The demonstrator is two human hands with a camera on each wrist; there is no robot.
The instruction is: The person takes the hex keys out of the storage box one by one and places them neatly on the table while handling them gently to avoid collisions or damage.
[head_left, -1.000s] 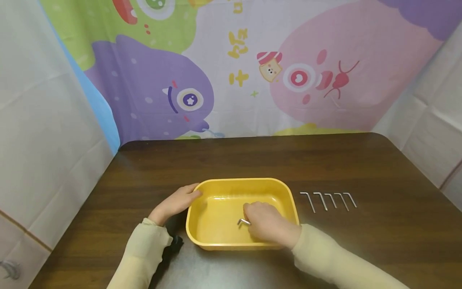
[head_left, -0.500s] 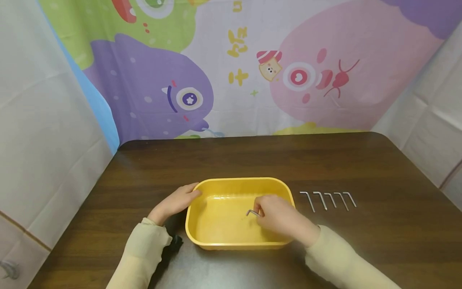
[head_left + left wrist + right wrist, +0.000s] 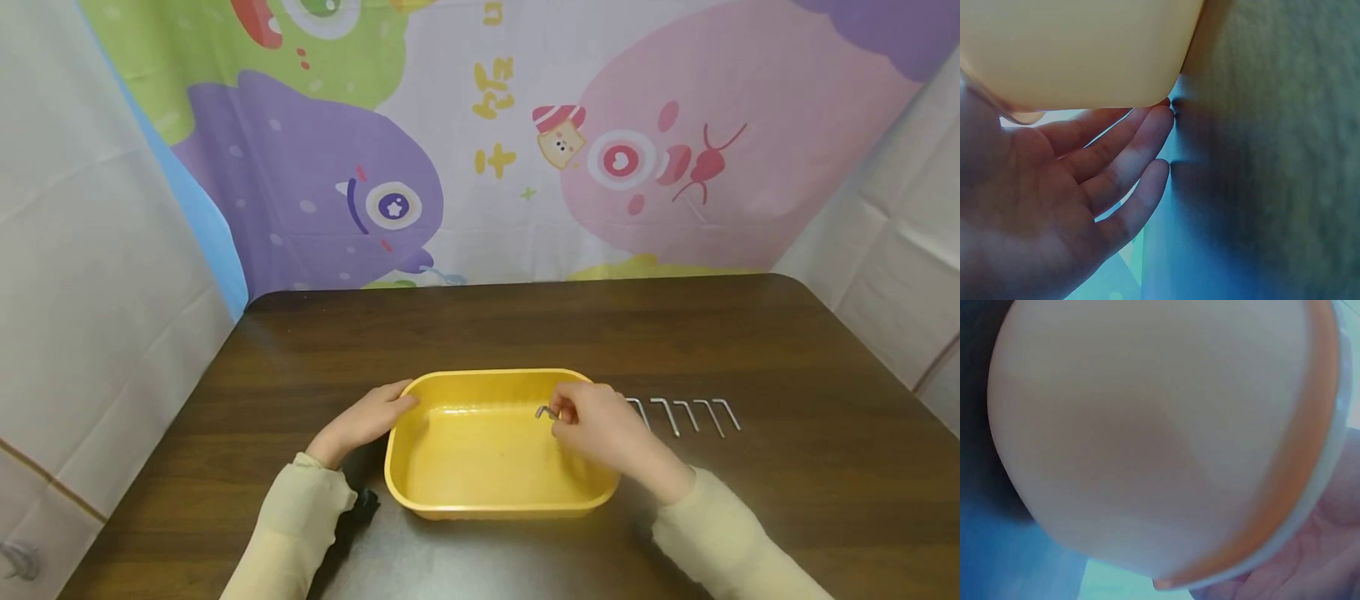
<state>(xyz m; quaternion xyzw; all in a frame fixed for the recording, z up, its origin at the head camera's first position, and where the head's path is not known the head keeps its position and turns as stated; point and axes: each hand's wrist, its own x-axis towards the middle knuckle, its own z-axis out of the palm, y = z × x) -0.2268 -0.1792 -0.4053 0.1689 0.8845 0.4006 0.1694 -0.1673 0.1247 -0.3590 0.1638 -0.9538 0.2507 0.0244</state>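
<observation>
A yellow plastic basin [image 3: 480,467] stands on the table, with my left hand [image 3: 369,423] at its left end. The left thumb lies over the rim, and the other fingers reach down outside the wall; in the left wrist view those fingers [image 3: 1129,194] touch the tabletop. Over the basin's right side, my right hand [image 3: 603,421] pinches a small silver hex key [image 3: 546,412], whose bent short end sticks out leftward. Most of that key is hidden by the hand. The right wrist view mainly shows the basin's outer wall [image 3: 1147,425], with part of the palm beyond the rim.
Several L-shaped hex keys [image 3: 693,415] lie in a row right of the basin, the leftmost partly behind my right hand. A dark object [image 3: 366,504] sits beside the left sleeve. A cartoon-print curtain [image 3: 495,208] hangs behind the dark wooden table [image 3: 465,329].
My right hand has moved up and to the right inside the basin's outline, carrying the hex key along. The left hand and the basin have stayed put.
</observation>
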